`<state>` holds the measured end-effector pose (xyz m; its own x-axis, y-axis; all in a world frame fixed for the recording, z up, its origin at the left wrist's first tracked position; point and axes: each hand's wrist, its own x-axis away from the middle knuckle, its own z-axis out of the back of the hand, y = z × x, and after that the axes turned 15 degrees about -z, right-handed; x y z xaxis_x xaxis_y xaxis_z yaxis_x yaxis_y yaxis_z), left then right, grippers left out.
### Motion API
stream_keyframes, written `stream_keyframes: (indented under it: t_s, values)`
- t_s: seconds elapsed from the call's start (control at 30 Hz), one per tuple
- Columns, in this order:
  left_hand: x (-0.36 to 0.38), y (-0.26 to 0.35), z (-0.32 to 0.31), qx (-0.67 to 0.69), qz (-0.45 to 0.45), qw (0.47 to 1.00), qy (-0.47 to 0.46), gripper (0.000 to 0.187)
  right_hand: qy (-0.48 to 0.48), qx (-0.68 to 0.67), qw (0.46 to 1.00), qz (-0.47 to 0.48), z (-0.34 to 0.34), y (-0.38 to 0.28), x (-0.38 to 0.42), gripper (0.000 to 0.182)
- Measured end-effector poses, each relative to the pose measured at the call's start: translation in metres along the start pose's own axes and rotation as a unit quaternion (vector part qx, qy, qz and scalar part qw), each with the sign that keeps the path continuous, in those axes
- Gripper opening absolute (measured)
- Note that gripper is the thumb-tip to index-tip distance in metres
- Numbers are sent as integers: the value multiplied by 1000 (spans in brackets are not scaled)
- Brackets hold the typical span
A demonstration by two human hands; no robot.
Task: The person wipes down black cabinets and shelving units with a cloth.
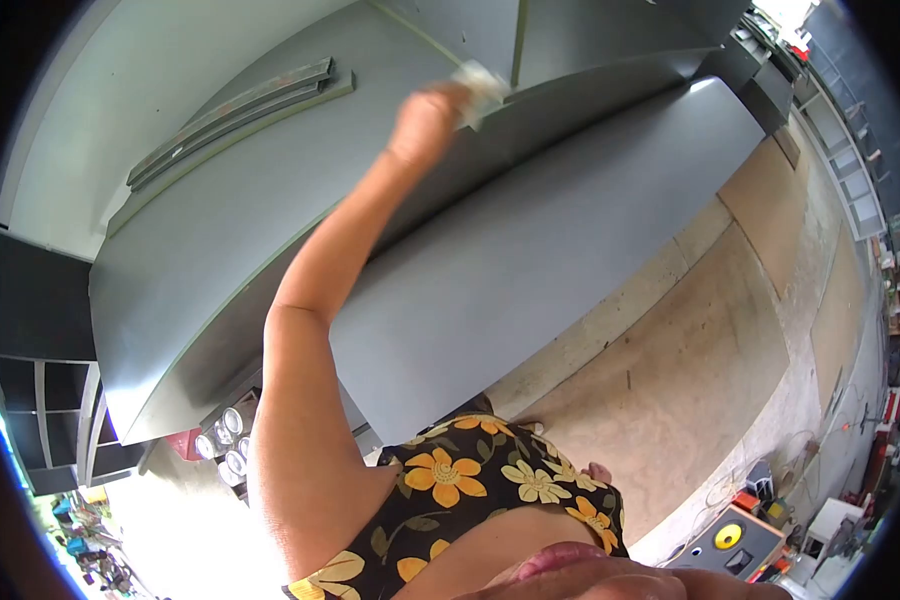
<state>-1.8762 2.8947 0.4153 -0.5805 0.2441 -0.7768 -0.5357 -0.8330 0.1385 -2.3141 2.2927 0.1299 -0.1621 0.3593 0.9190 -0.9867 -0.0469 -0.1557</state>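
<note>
My left hand is stretched out far ahead, its fingers closed on a small white folded pad or cloth. The pad is pressed against a large grey painted panel, close to the upright edge of another grey board. A second wide grey panel lies lower, to the right of my forearm. My right hand does not show. A black top with yellow flowers fills the bottom of the view.
Long grey strips lie on the upper panel at the left. Several round metal tins sit below the panels. Plywood sheets cover the floor. A grey box with a yellow circle stands at the bottom right, with shelving along the right.
</note>
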Motion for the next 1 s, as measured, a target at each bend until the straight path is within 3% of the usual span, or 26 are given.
stream_keyframes:
  t_s: [0.03, 0.1, 0.17, 0.2, 0.23, 0.27, 0.3, 0.33, 0.4, 0.5, 0.53, 0.6, 0.67, 0.7, 0.77, 0.83, 0.9, 0.97, 1.0]
  values:
    - [0, -23, 11, -36, 43, 998, 30, 20, 14, -21, 1000, 10, 1, -2, 2, 39]
    - [11, -59, 28, -187, 193, 959, -93, 18, 0, -45, 999, 13, 9, 17, -35, 37]
    - [40, -76, 5, -189, 241, 944, -124, 15, -3, -34, 999, 17, 13, 21, -39, 37]
    - [42, -33, -1, -151, 237, 956, -80, 15, -5, -30, 999, 20, 13, 24, -43, 37]
    - [44, -16, -18, -132, 174, 974, -67, 24, 8, -41, 999, 5, 9, 22, -32, 37]
    - [37, 14, -35, -78, 175, 974, -121, 24, 10, -47, 999, 0, 5, 24, -29, 37]
    - [29, 66, -27, 0, 132, 983, -127, 24, 13, -49, 999, -3, 4, 27, -29, 37]
    - [44, 83, -48, 107, 31, 990, -83, 25, 14, -57, 998, -6, 5, 28, -25, 38]
    - [55, 136, -48, 165, 22, 982, -86, 30, 13, -76, 997, -12, -1, 38, -17, 39]
    - [123, 113, -71, 79, 152, 982, -82, 24, 29, -113, 993, -19, -5, 55, -9, 38]
    - [143, 96, -72, 46, 226, 960, -156, 25, 38, -120, 992, -19, -7, 63, -7, 36]
    - [166, 90, -67, 5, 282, 941, -185, 26, 55, 10, 997, 49, -1, 92, -22, 34]
    - [186, 78, -99, -32, 233, 960, -154, 22, 64, 15, 996, 55, -9, 117, -21, 34]
    - [180, 89, -108, -26, 227, 962, -151, 22, 64, -44, 997, 30, -13, 124, -15, 35]
    - [158, 127, -145, 127, 208, 969, -46, 25, 63, -155, 986, -16, -15, 133, -2, 36]
    - [133, 184, -177, 263, 249, 923, -129, 29, 80, -168, 983, -2, -22, 137, 11, 36]
    - [153, 229, -232, 263, 86, 950, -145, 23, 81, -197, 977, 7, -28, 143, 14, 36]
    - [129, 287, -202, 318, -28, 922, -221, 20, 68, -244, 967, 11, -34, 153, 3, 35]
    - [124, 294, -193, 351, 15, 914, -203, 21, 67, -272, 960, 6, -38, 151, 6, 33]
